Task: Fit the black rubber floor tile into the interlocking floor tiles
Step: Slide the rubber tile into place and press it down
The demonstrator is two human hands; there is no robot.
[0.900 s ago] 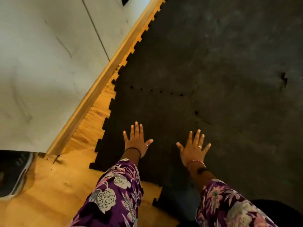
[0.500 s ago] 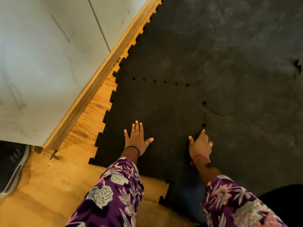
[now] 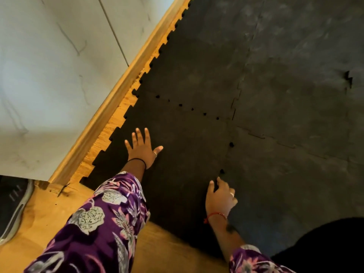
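Note:
The black rubber floor tile (image 3: 183, 146) lies flat on the wooden floor at the near-left corner of the laid interlocking floor tiles (image 3: 291, 99). Small dark gaps dot its far seam and its right seam, where the teeth sit loosely. My left hand (image 3: 142, 149) lies flat on the tile's left part, fingers spread. My right hand (image 3: 221, 196) has its fingers curled and its fingertips pressing down on the right seam, just below a gap. Neither hand holds anything.
A wooden baseboard (image 3: 118, 91) and a white wall (image 3: 49, 66) run diagonally along the left, with a strip of bare wooden floor (image 3: 59, 217) beside the tile's toothed edge. A dark shoe (image 3: 13, 205) lies at the far left. A raised notch (image 3: 348, 79) shows in the mat at right.
My right hand went from flat with spread fingers to curled, and moved to the tile's right seam. My left hand stayed flat. The view shifted closer.

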